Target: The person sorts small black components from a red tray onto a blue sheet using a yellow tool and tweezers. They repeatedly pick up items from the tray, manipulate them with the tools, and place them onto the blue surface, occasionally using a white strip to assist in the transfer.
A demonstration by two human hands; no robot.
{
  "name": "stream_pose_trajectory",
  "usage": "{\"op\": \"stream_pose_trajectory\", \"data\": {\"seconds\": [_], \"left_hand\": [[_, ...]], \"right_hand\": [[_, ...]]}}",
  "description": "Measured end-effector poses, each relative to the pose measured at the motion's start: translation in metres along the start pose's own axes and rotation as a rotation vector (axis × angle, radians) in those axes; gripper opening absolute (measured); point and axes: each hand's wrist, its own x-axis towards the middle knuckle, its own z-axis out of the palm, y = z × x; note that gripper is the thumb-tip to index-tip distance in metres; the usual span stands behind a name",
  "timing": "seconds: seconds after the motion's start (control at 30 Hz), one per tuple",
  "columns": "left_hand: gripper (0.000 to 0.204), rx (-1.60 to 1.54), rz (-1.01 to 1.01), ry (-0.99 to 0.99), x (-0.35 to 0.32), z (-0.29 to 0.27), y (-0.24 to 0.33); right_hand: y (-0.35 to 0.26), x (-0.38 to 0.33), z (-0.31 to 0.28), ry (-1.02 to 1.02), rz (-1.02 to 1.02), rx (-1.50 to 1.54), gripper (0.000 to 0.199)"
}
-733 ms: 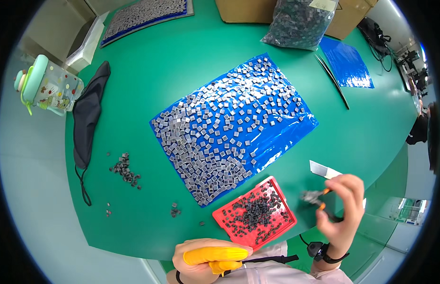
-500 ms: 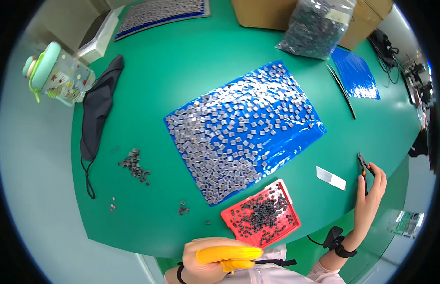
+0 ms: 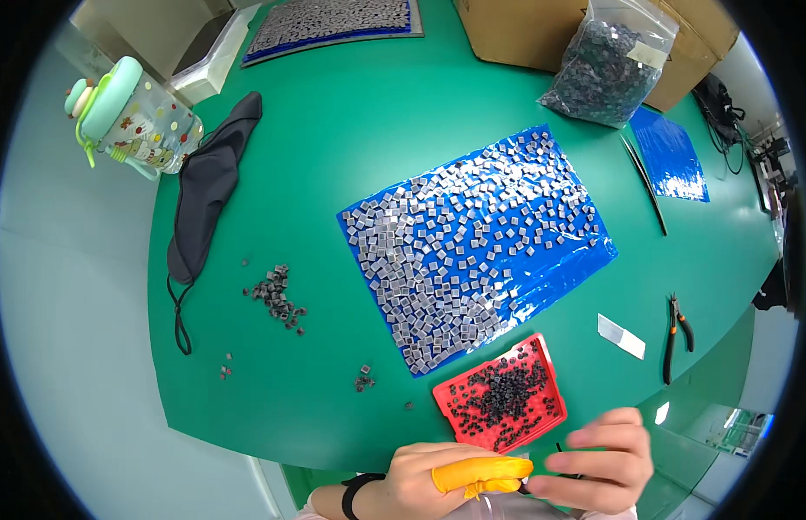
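Note:
My left hand, with yellow finger cots on its fingers, is closed in a pinch just below the red tray. A small dark bit shows at its fingertips; I cannot make out what it is. Close beside those fingertips, my right hand has its bare fingers curved and spread apart, the thumb hidden. Many small black parts lie heaped and scattered in the tray. Orange-and-black handled nippers lie on the green table at the right, untouched.
Many small grey square pieces cover a blue sheet. Dark pieces sit in a pile left of it. A clear-and-white strip, tweezers, a filled plastic bag, a cardboard box, a bottle and a black pouch surround it.
My right hand has let go of the nippers and moved left and nearer, beside my left hand. The nippers now lie on the table. The whole view has shifted somewhat.

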Motion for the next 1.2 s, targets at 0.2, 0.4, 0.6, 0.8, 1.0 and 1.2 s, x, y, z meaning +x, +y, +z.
{"op": "stream_pose_trajectory", "data": {"seconds": [0.2,0.4,0.6,0.8,1.0,1.2], "left_hand": [[0.008,-0.181,-0.089,0.058,-0.013,0.001,-0.012],[0.008,-0.299,-0.2,0.093,-0.019,-0.006,-0.01],[0.006,-0.264,-0.217,0.098,-0.017,-0.022,0.003],[0.009,-0.224,-0.07,0.133,-0.024,-0.025,-0.006],[0.02,0.132,-0.039,0.265,-0.024,-0.031,-0.001],[0.022,0.801,-0.109,0.658,-0.017,-0.046,0.005]], "right_hand": [[-0.011,0.032,0.004,-0.06,0.035,0.087,0.022],[-0.014,0.042,0.006,-0.063,-0.109,0.016,0.023],[-0.012,0.056,0.01,-0.096,-0.164,0.058,0.027],[-0.008,0.061,0.014,-0.125,-0.184,0.209,0.028],[0.003,0.059,0.018,-0.126,-0.108,0.101,0.014],[0.033,0.075,0.013,-0.151,0.112,-0.276,0.022]]}}
